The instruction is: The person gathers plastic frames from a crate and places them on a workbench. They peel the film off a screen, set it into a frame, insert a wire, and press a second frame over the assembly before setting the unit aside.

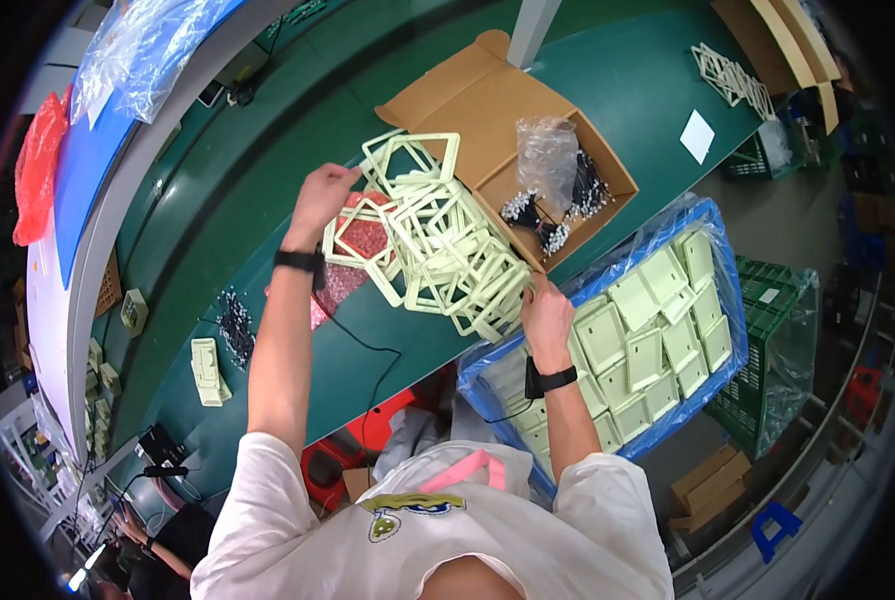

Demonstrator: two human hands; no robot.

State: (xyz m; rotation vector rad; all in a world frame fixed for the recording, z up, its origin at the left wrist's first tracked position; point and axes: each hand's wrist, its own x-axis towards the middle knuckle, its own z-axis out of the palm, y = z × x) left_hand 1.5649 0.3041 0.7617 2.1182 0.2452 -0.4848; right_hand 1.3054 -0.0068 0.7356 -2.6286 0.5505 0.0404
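Note:
A heap of pale green, rectangular plastic frames point(437, 232) lies tangled on the green table in front of me. At its far left edge, my left hand point(325, 200) is closed, fingertips pinching the corner of a frame. My right hand point(547, 318) is closed at the near right end of the heap, with thumb and finger on the edge of another frame; the palm side is hidden. Both wrists wear black bands, and a thin black cord point(362, 346) trails from the left one. Red bubble wrap point(339, 283) shows under the heap's left side.
An open cardboard box point(607, 190) holds bundled black wires and a clear bag. Right of me, a blue-lined crate point(724, 225) is filled with pale green panels point(599, 338). Black wires point(235, 328) and pale green parts point(207, 372) lie left. A co-worker's hand point(127, 522) shows lower left.

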